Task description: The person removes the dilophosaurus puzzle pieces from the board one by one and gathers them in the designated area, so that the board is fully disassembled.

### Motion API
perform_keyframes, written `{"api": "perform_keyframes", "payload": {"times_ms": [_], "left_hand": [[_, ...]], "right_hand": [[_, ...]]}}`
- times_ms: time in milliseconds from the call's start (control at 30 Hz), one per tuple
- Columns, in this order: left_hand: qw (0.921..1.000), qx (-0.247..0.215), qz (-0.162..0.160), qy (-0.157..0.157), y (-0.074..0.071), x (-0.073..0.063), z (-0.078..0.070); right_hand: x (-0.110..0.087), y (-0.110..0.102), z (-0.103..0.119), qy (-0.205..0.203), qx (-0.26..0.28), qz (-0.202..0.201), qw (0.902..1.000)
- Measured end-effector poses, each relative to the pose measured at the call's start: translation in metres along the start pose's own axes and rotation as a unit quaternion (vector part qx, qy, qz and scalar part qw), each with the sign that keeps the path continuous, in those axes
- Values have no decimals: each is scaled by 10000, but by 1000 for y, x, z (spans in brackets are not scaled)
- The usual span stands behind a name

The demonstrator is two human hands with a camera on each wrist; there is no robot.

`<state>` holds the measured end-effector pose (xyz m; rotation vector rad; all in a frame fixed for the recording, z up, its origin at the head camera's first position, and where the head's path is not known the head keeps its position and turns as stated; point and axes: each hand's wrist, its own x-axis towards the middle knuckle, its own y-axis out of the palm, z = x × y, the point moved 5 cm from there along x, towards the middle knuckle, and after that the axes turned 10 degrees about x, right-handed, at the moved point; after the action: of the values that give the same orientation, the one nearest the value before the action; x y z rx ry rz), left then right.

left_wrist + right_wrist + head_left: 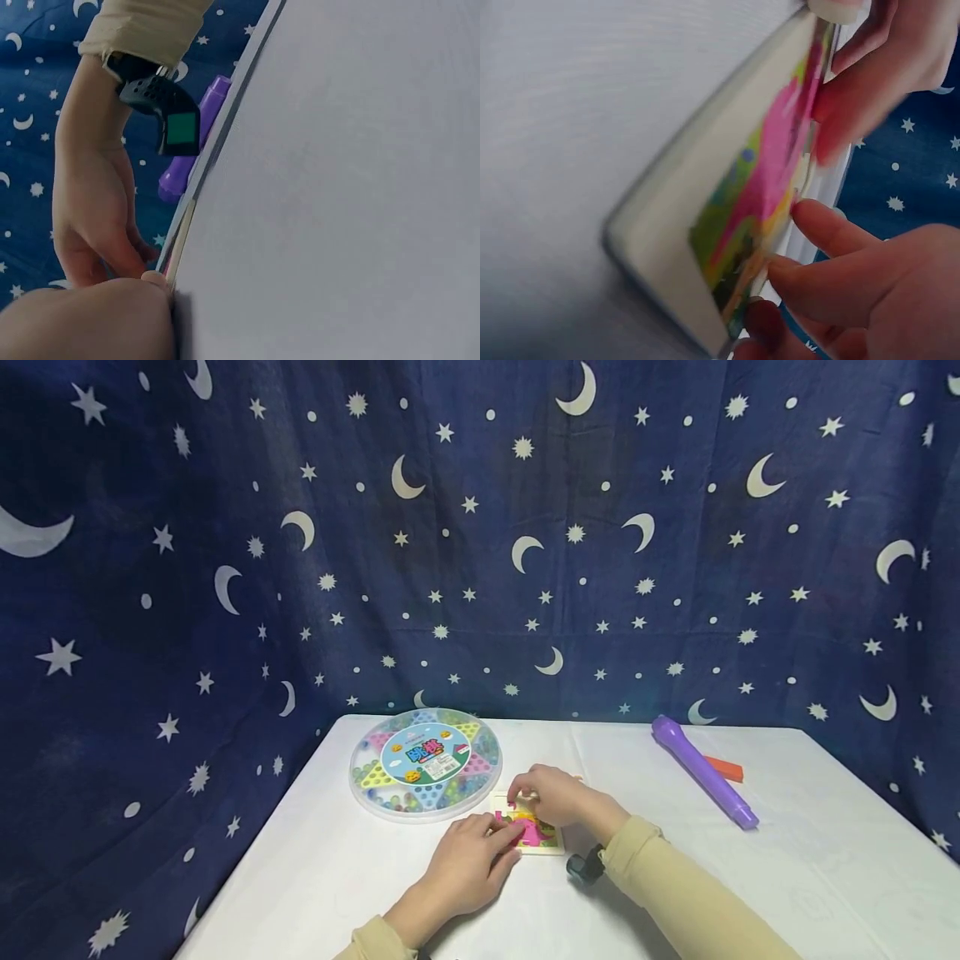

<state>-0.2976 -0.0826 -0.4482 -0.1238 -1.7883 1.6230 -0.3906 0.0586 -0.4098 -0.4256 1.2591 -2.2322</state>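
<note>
A small jigsaw puzzle (542, 839) with a cream border and a pink animal on green lies flat on the white table. My left hand (471, 862) rests at its left side, fingers stretched over the picture and touching it. Over the puzzle's upper part, my right hand (558, 795) pinches a small puzzle piece (512, 805), mostly hidden by the fingertips. In the right wrist view, the cream-framed puzzle (667, 202) appears blurred, with the right hand (855, 277) at its edge. The left wrist view shows only a thin edge of the puzzle (180, 244).
A round marble board game (426, 752) in a clear case lies left of the puzzle. Farther right are a purple baton-like tube (705, 771) and an orange block (725, 768) behind it. A dark device (585, 867) is on the right wrist. A starry curtain (480, 568) encloses the table.
</note>
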Motion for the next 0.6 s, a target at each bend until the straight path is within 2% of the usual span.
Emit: {"api": "perform_keyframes", "payload": {"times_ms": [133,333,600], "left_hand": [[9995,159,254,-40,2,1,-3],[9993,198,298,-135,1,0,-7],[9986,286,391,-200,0,2,-7]], "right_hand": [[3,0,0,172,18,132,9998],[4,0,2,-45,41,192,9998],[4,-6,2,359,433,80,9984]]}}
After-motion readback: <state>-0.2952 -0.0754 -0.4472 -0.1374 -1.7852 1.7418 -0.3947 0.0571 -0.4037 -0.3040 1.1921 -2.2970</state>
